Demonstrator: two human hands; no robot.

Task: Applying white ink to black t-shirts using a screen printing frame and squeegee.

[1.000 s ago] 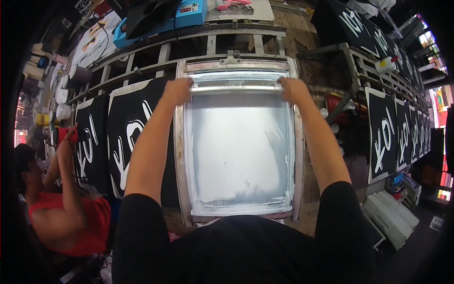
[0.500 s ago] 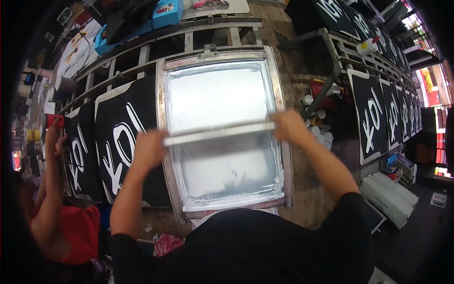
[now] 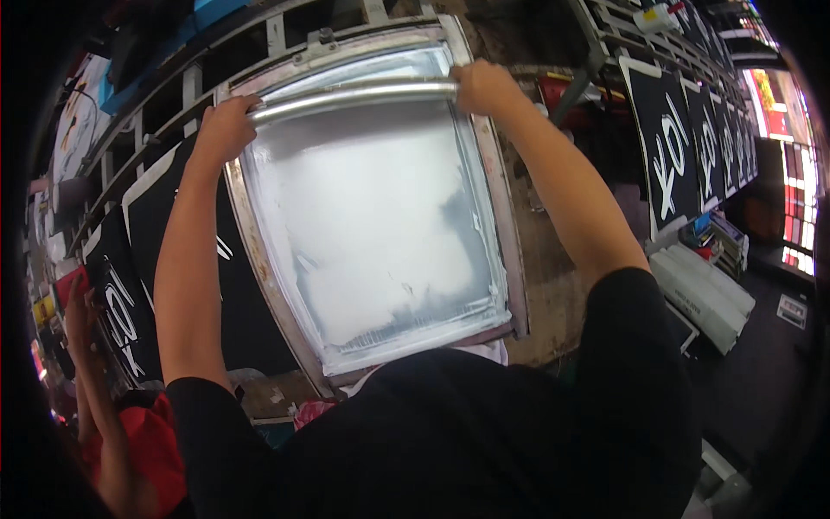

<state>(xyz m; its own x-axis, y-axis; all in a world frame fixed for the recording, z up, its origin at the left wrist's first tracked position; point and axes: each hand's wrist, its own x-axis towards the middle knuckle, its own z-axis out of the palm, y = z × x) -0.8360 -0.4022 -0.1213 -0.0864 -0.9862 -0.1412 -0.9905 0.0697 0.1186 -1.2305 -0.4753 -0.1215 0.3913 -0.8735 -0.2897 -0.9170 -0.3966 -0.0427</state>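
Note:
My left hand (image 3: 229,130) and my right hand (image 3: 480,86) grip the two ends of a long metal squeegee (image 3: 354,93) near the far edge of a screen-printing screen. The screen's mesh (image 3: 372,225) is coated with white ink, greyer toward its edges and near corners, inside a worn, ink-smeared frame (image 3: 514,303). Both of my forearms reach over it from the near side. What lies under the screen is hidden.
Black fabric panels with white prints on boards stand left (image 3: 121,303) and right (image 3: 661,147). Metal rails (image 3: 194,95) run behind. A person in red (image 3: 156,441) works at lower left, hands by a red object (image 3: 71,281). Pale rolls or boxes (image 3: 700,294) lie lower right.
The squeegee, in both my hands, was mid-screen half a second ago and is now back near the far edge. My view has shifted, so the screen appears higher and tilted.

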